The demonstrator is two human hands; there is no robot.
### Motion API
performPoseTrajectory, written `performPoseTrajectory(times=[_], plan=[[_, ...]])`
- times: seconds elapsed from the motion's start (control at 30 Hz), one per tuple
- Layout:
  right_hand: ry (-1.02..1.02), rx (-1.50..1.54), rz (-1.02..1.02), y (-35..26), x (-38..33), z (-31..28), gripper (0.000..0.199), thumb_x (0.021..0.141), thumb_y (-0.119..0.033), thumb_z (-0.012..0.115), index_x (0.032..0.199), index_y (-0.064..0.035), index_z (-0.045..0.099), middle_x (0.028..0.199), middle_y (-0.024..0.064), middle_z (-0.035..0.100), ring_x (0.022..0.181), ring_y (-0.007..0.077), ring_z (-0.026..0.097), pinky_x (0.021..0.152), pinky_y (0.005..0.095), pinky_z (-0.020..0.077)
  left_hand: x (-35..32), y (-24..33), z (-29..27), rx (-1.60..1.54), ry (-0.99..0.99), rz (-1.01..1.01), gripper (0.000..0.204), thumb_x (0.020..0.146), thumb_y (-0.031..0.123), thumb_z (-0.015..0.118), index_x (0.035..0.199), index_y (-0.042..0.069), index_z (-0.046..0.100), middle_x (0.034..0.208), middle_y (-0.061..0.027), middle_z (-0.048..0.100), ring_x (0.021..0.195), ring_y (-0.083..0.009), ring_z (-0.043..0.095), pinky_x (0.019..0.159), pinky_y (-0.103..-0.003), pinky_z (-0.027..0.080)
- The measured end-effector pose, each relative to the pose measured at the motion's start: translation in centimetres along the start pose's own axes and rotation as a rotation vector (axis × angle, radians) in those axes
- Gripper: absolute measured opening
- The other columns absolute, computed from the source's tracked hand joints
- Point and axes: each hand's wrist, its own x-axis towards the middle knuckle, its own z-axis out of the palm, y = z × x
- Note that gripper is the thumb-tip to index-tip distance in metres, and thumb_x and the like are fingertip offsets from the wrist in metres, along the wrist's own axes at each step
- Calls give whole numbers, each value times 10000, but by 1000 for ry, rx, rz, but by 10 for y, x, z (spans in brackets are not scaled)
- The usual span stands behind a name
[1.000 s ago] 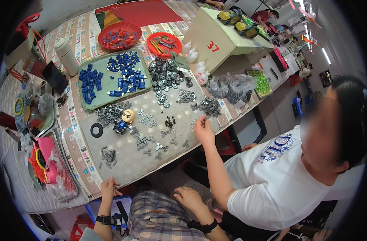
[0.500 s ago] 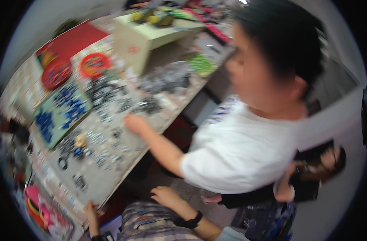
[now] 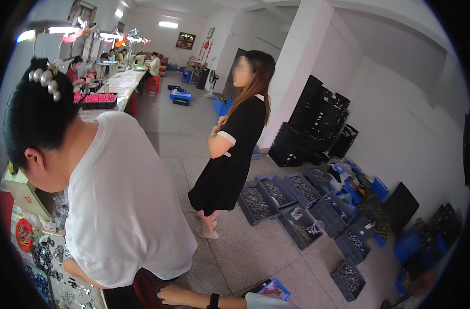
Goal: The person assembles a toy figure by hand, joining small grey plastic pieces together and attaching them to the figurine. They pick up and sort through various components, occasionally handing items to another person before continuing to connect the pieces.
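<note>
My right hand point(image 3: 174, 295) shows at the lower edge, with a black band point(image 3: 214, 301) on its wrist. Its fingers point left, loosely bent, and nothing shows in them. It is nearest to a dark red surface point(image 3: 148, 288) beside a co-worker in a white shirt point(image 3: 124, 206); whether it touches that surface is unclear. My left hand is out of view. At the lower left, the co-worker's hand point(image 3: 72, 267) is over the worktable, among small dark and silvery metal parts point(image 3: 44, 257). A red round tray point(image 3: 23, 234) lies beyond these parts.
A person in a black dress point(image 3: 232, 149) stands on the tiled floor. Grey crates of small parts point(image 3: 255, 203) spread across the right side, near stacked black trays point(image 3: 312, 121). A blue box point(image 3: 276, 289) sits near my right forearm. A long workbench point(image 3: 124, 82) runs back with people along it.
My view has swung right and up, from the worktable toward the room. My left hand has left the picture. The co-worker now bends forward, back toward me.
</note>
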Motion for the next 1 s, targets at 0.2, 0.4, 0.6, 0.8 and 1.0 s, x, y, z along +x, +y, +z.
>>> performPoseTrajectory(times=[0.2,0.4,0.6,0.8,1.0], plan=[[-4,84,-76,8,1,-11,203,739,-242,615,681,-52,574,609,96,567,609,253,571,553,378,441,-24,11,59,44,49,30,416,868,349,502,562,67,515,425,34,314,356,-73,246,346,-260,182],[-129,65,-131,-15,-6,-54,214,688,-233,607,794,-48,626,738,140,608,699,311,580,602,439,450,-18,-36,48,25,167,124,327,840,356,544,762,45,613,489,21,397,389,-72,282,361,-249,202],[-187,81,-176,-24,-3,-56,229,720,-246,597,834,-49,627,787,139,613,749,304,584,635,423,453,-12,-65,45,45,306,266,324,817,369,567,859,53,625,552,-2,438,425,-86,324,384,-247,228],[-174,367,-261,-49,5,-65,385,823,-371,530,1036,-53,575,924,130,618,841,270,592,699,380,465,-11,-79,47,86,346,371,331,814,361,562,867,38,614,572,-25,443,443,-104,339,398,-259,244],[-621,1781,216,-76,28,-59,704,830,-602,355,1233,-26,402,1065,177,554,954,256,548,780,359,473,1,-87,55,150,315,475,339,811,353,558,875,24,603,593,-48,447,461,-122,354,412,-270,260]])
